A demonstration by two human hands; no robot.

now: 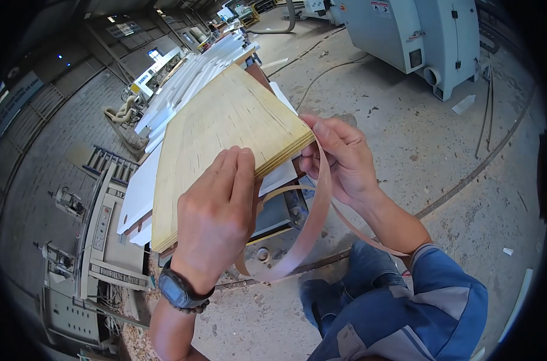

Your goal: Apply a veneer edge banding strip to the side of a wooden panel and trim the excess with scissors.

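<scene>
At the near edge of the plywood panel, a thin tan edge-banding strip meets the layered side of the board and then curls away in a loose loop below your hands. The panel is pale yellow, with fine grain lines, and it lies on top of a stack of white boards that runs away from you. Your left hand rests flat on the panel's near corner, fingers curled over the edge — pressing down on it rather than gripping. Your right hand pinches the strip against the panel's right corner, thumb and fingertips closed on the band. A dark wristwatch sits on your left wrist, and your blue sleeve covers the right arm. Under the stack, a grey machine bed shows between the loop and the boards. To the left stands a cream-coloured machine — well apart, a large grey machine stands on the concrete floor.
</scene>
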